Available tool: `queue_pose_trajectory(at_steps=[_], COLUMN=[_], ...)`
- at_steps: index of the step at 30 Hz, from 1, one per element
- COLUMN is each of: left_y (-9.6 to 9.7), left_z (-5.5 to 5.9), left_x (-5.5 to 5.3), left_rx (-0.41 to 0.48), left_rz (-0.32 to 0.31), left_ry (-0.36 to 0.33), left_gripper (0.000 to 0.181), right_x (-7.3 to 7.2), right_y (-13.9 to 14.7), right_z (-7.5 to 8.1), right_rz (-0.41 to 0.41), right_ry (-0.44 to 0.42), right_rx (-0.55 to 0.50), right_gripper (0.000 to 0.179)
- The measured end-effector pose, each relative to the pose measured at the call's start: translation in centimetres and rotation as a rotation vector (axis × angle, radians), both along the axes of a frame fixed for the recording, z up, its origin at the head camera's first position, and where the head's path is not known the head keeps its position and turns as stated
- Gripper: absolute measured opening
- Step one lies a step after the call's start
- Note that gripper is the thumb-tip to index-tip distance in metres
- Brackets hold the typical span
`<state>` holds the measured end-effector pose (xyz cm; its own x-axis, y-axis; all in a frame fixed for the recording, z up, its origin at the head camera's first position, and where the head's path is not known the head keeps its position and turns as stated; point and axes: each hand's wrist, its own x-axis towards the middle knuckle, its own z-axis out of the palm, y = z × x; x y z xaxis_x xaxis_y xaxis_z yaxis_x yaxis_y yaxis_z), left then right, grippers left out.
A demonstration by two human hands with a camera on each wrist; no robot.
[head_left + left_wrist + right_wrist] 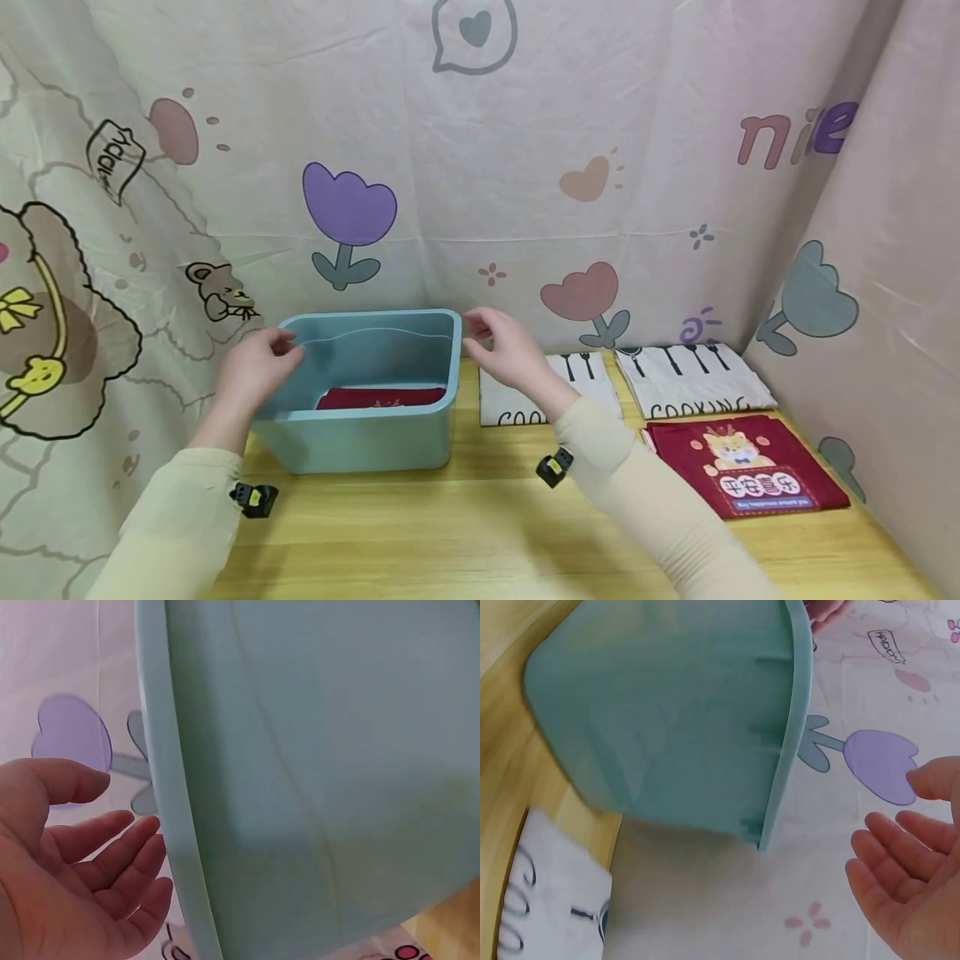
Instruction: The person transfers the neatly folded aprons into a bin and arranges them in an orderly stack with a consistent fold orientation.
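While the light-blue bin [367, 443] stood open-side-up at left on the wood-grain table [420, 542], apparently to contain the dark-red cloth [378, 397], the left hand [257, 367] and right hand [513, 352] flanked it, loose-fingered, gripping nothing.

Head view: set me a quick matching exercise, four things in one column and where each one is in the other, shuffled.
Things:
1. Bin
2. Red cloth outside the bin
3. Left hand
4. Right hand

Places:
A. By the bin's right end
B. Between the two hands
C. By the bin's left end
D. On the table, in front of a white cloth

Pairs: 1-B, 2-D, 3-C, 4-A
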<state>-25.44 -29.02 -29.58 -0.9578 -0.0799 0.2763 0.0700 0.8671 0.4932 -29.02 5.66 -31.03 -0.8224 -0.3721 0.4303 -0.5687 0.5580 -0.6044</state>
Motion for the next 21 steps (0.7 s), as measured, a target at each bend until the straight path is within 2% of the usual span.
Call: queue_pose_trajectory(at_steps=[5,13,21], left_y=[1.5,4.8,8.4], left_z=[-0.3,-0.4,-0.6], left_x=[1.1,2.7,3.9], left_rx=[-0.017,-0.075,-0.134], left_rz=[-0.066,-0.126,-0.196], left_ry=[0.061,0.178,0.29], left_gripper=[0.045,0.045,0.044], right_x=[1.0,2.6,4.0], right_y=[2.6,6.9,10.9], right_z=[-0.5,-1.7,-2.6], right_rz=[-0.008,-0.042,-0.082], right_ry=[0.142,0.296,0.347], right_rx=[0.098,0.149,0.165], right_gripper=[0.04,0.043,0.045])
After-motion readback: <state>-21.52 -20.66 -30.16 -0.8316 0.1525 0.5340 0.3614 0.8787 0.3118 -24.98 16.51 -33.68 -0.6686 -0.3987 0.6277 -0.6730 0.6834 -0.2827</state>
